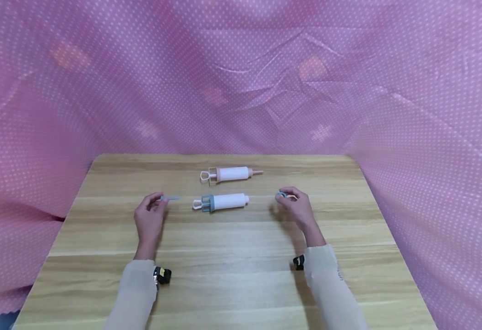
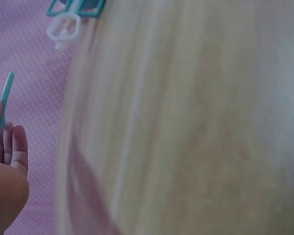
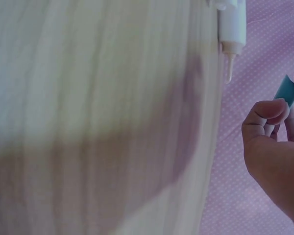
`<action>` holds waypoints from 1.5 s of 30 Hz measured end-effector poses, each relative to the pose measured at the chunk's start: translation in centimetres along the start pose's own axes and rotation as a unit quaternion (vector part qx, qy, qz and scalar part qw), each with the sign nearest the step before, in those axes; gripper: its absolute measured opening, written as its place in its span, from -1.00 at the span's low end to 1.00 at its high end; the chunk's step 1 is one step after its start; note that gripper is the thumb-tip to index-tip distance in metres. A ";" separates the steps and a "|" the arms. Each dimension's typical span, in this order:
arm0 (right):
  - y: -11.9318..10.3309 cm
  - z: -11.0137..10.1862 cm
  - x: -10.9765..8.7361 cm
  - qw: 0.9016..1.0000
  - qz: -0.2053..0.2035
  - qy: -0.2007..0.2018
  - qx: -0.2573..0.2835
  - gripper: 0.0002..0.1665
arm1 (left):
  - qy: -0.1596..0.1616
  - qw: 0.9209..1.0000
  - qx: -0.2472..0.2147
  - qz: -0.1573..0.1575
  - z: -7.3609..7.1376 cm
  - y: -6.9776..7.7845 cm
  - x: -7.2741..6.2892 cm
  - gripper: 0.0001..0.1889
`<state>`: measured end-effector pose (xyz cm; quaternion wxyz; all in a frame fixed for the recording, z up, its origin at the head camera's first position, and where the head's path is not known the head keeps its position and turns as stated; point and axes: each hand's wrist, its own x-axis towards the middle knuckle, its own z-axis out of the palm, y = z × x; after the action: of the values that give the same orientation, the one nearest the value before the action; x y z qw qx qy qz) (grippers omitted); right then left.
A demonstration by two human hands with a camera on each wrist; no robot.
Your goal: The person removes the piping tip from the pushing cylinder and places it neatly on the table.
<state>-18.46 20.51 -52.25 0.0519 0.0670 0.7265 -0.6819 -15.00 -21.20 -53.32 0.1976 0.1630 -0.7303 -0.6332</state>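
Observation:
My left hand (image 1: 149,221) pinches a thin, tapered teal nozzle (image 2: 7,98) between thumb and fingertips, its narrow end pointing right in the head view. On the other side, my right hand (image 1: 299,208) holds a small teal ring-shaped cap (image 3: 286,91) between thumb and finger. Between the hands lies a white syringe with a teal collar (image 1: 229,200); its looped handle points left and its right end shows a bare white tip. Behind it rests a second white syringe (image 1: 233,173) with a pink collar and a pink nozzle fitted on its right end.
Both syringes lie on a light wood-grain table (image 1: 232,275). A pink dotted cloth (image 1: 241,91) hangs behind and along both sides of the table. Small black wrist cameras (image 1: 163,276) sit at the cuffs of the pale sleeves (image 1: 336,288).

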 end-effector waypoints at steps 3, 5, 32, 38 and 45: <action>0.4 -0.6 0.3 1.000 0.019 0.009 0.002 -0.49 | 0.016 1.000 0.000 -0.007 -0.3 -1.6 0.5 -0.68; 0.7 -0.9 0.5 0.999 0.029 0.016 0.000 -0.48 | 0.024 1.000 0.004 -0.006 -0.5 -2.3 0.7 -0.69; 3.1 -3.2 1.1 0.993 0.071 0.079 -0.048 -0.52 | 0.051 0.993 0.105 -0.028 -1.6 -4.8 2.3 -0.75; 3.2 -3.5 1.2 0.992 0.087 0.076 -0.054 -0.49 | 0.054 0.991 0.120 -0.029 -1.7 -5.0 2.5 -0.77; 3.5 -3.4 1.1 0.991 0.074 0.086 -0.073 -0.60 | 0.044 0.984 0.166 -0.042 -1.6 -4.8 2.5 -0.76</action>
<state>-18.94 24.19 -55.63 0.0438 0.1750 0.7691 -0.6132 -16.45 -24.54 -57.68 0.1734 0.2519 -0.8083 -0.5032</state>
